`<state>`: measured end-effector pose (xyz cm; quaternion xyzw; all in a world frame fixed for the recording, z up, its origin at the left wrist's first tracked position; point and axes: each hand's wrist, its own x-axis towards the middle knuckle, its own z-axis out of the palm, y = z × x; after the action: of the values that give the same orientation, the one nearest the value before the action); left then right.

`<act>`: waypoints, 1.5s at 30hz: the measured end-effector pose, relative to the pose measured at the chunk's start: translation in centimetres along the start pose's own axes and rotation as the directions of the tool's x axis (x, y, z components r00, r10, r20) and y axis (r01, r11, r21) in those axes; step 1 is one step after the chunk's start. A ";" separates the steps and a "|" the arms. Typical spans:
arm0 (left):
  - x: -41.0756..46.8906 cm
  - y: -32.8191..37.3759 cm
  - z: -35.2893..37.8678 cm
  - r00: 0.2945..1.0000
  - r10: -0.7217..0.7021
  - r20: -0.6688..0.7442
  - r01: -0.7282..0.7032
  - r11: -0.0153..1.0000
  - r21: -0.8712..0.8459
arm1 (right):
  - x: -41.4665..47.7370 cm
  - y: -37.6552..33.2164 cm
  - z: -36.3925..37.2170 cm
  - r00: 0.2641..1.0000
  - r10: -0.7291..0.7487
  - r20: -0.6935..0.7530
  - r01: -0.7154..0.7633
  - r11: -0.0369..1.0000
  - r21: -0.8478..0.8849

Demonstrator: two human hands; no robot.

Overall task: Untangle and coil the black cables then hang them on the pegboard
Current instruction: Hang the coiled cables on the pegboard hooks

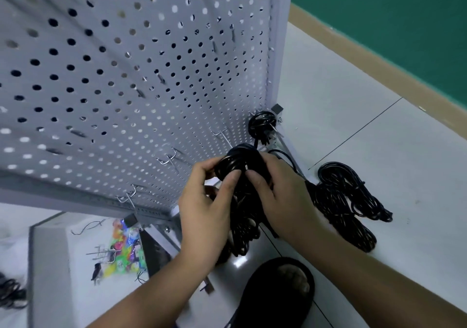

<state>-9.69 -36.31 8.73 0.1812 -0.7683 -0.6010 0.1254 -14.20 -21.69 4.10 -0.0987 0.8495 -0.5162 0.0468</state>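
We hold the black cable coil (237, 157) just before the pegboard's (126, 75) lower edge, left hand (204, 201) and right hand (280, 191) each with its grip clamped round the loops, probably so the turns cannot spring apart before a hook (168, 158) takes them. It looks thick, glossy and loosely wound (strands trail below our hands). A hung coil (261, 125) sits at the pegboard's bottom corner, and a tangled heap (346, 196) lies beside its foot.

I list: left hand (202, 201) and right hand (283, 196), forearms bare; one foot in a black open-toed slipper (267, 302), toes showing.
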 end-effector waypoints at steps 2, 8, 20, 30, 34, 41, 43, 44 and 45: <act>0.6 -0.2 0.2 1.000 0.019 -0.011 -0.018 1.000 0.013 | 0.7 0.0 0.4 1.000 -0.028 0.003 0.028 1.000 -0.013; 2.8 -1.6 -0.1 0.997 0.064 -0.042 -0.061 0.995 0.080 | 2.7 -0.2 1.5 0.999 -0.031 0.015 0.032 0.997 -0.066; 4.8 -3.6 -0.1 1.000 -0.008 -0.023 0.010 0.995 0.102 | 5.3 0.2 1.8 0.998 -0.055 0.002 0.055 0.987 -0.153; 1.0 -6.4 2.0 0.900 -0.404 0.164 0.393 0.915 0.097 | -1.9 6.7 -5.6 0.994 0.057 0.089 -0.021 0.931 -0.365; -1.5 -7.0 3.6 0.856 -0.410 0.315 0.352 0.908 0.227 | -2.7 12.7 -10.5 0.981 0.177 -0.079 -0.192 0.826 -0.530; -4.8 -8.1 6.0 0.762 -0.394 0.513 0.199 0.898 0.393 | -1.5 19.4 -13.8 0.823 0.514 -0.242 -0.559 0.659 -0.503; -5.0 -8.1 6.8 0.747 -0.388 0.540 0.182 0.900 0.396 | -1.0 20.1 -13.8 0.770 0.611 -0.184 -0.622 0.655 -0.430; -5.0 -8.2 7.4 0.739 -0.385 0.553 0.172 0.901 0.397 | -0.9 20.3 -13.8 0.757 0.636 -0.152 -0.632 0.653 -0.417; -4.9 -8.3 8.0 0.732 -0.387 0.561 0.173 0.902 0.396 | -0.7 20.5 -13.9 0.750 0.648 -0.133 -0.637 0.653 -0.411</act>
<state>-7.47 -28.95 -1.12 0.1036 -0.8147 -0.5068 -0.2619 -18.50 -0.27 -7.67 0.1935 0.9205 -0.2635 0.2139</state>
